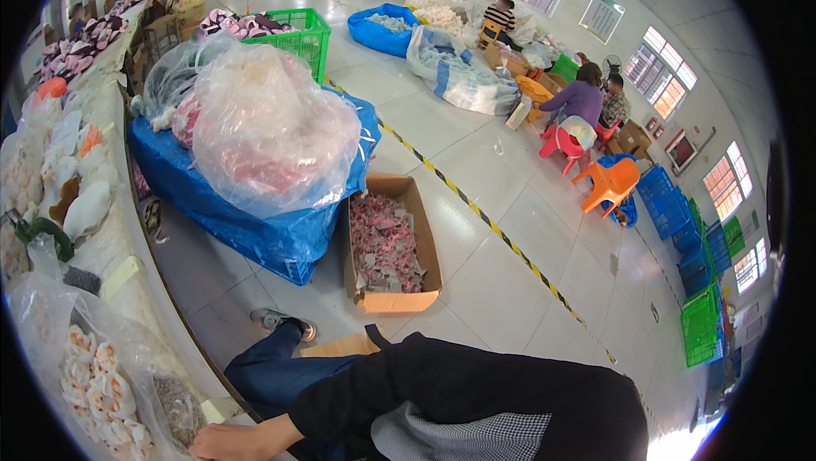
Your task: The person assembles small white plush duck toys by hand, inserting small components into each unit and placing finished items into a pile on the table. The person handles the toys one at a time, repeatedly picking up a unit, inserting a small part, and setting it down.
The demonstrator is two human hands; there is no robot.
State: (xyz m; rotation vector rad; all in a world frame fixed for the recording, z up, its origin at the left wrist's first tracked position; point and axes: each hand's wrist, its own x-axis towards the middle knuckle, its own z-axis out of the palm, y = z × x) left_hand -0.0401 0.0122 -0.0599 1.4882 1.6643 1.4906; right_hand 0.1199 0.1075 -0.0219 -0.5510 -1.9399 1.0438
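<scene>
My right hand (234, 442) reaches across from the right in a black sleeve (476, 376). It lies at the edge of the long worktable (140, 299), low in the view. Its fingertips run down to the picture's lower rim, so what they hold, if anything, is hidden. Beside it sits a small clear bag of grey-brown material (178, 401). A larger clear plastic bag (38, 308) next to that holds several white and orange stuffed pieces (106, 393). My left hand does not show.
Close by stand a blue-wrapped stack (246, 236) under a big clear bag (263, 121), and a cardboard box (399, 301) of pink scraps. A green crate (319, 40) is behind. Yellow-black tape (476, 210) crosses the floor. An orange chair (612, 181) and seated people (582, 96) are farther right.
</scene>
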